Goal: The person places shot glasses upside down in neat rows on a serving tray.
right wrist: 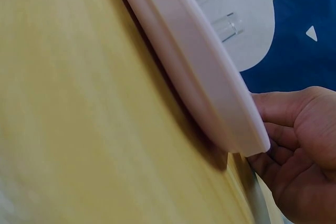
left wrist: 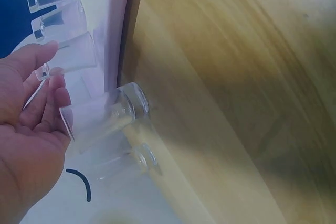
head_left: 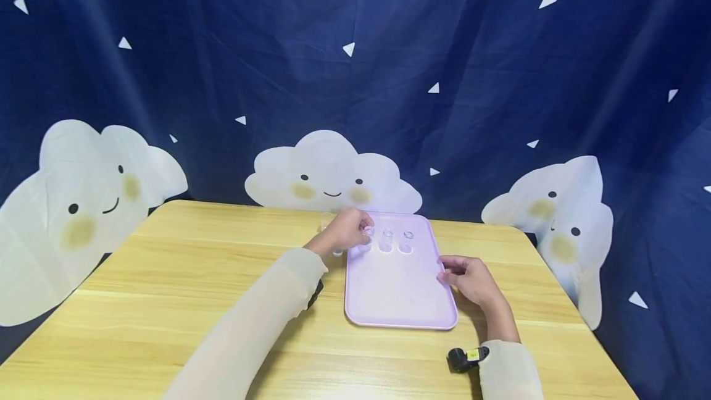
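Note:
My left hand (head_left: 349, 228) reaches over the far left corner of the pale purple tray (head_left: 397, 295). In the left wrist view, its thumb and fingertips pinch the narrow base of a clear shot glass (left wrist: 81, 53), which stands upside down on the tray. Two more glasses, a middle one (head_left: 386, 241) and a right one (head_left: 407, 242), are upside down beside it in a row. Just left of the tray, an upright glass (left wrist: 100, 116) and another glass (left wrist: 123, 166) stand on the table. My right hand (head_left: 472, 279) holds the tray's right rim, thumb and fingers at the edge.
The light wooden table (head_left: 183, 301) stretches out around the tray. Behind its far edge hangs a dark blue curtain (head_left: 289, 66) with smiling clouds and white triangles. A black camera (head_left: 465, 359) sits at the right wrist.

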The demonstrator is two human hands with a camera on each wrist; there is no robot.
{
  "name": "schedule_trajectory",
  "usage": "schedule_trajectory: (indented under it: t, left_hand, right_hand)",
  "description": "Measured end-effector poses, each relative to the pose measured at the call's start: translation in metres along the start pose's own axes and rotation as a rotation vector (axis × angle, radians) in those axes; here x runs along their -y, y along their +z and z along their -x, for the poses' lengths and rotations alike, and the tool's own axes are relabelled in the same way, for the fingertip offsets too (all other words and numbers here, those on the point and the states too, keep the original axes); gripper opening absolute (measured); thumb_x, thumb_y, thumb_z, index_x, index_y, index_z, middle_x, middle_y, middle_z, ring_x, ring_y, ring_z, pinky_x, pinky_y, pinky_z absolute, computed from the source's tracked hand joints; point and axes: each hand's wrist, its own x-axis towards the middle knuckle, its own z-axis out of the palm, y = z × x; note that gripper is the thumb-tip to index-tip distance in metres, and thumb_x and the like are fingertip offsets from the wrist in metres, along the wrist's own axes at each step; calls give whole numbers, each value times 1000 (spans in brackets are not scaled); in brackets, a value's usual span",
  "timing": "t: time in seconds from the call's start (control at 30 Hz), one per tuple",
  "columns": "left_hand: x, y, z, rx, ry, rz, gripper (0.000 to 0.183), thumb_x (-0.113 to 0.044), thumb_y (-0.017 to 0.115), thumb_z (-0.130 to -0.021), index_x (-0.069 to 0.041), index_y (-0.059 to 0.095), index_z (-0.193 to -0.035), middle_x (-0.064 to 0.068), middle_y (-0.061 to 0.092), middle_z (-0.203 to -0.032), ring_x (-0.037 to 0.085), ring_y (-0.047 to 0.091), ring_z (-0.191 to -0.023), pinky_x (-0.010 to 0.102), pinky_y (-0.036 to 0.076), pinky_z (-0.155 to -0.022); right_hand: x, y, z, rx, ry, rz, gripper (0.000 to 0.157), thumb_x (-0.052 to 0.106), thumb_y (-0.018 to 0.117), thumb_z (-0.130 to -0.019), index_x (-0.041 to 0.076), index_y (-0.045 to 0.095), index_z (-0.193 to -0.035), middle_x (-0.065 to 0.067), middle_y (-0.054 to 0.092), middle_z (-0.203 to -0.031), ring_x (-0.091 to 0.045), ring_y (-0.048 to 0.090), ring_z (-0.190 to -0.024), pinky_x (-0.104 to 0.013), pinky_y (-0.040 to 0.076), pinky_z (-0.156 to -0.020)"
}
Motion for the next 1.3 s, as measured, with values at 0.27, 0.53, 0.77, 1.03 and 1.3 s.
schedule_trajectory:
  t: [0.27,0.53,0.77,1.03,1.3]
  left_hand:
    - [-4,1,0,14,-21,-6,37,-4,82,-83,-2,73,-119,11,74,-113,20,65,-99,36,54,-98]
    - [-4,1,0,4,10,-62,38,-3,80,-83,-1,72,-121,11,74,-110,22,66,-98,36,54,-97]
    - [-6,1,0,-3,-3,-73,39,-2,80,-84,-1,72,-122,11,73,-105,20,64,-94,35,54,-93]
    - [-6,-5,4,19,-5,-47,41,0,75,-87,-2,68,-128,14,71,-117,27,66,-108,36,53,-97]
    - [9,-34,12,-33,10,-50,36,2,71,-89,-1,69,-125,15,71,-116,26,65,-105,37,54,-95]
  right_hand:
    - [1,-1,0,2,10,-4,40,4,76,-90,0,68,-130,-9,73,-104,-23,59,-90,-27,48,-68]
    - [1,-1,-1,1,-2,1,40,4,76,-90,0,69,-129,-8,73,-103,-22,60,-90,-26,48,-69]
    - [1,-2,0,6,-4,2,41,4,76,-90,-1,68,-130,-9,73,-103,-22,60,-90,-26,49,-71]
    - [1,-2,1,5,-16,16,41,4,76,-90,-1,68,-130,-9,74,-105,-22,61,-91,-26,49,-72]
    - [0,-1,1,9,-13,16,40,5,76,-90,-1,68,-130,-10,74,-105,-22,61,-92,-27,49,-74]
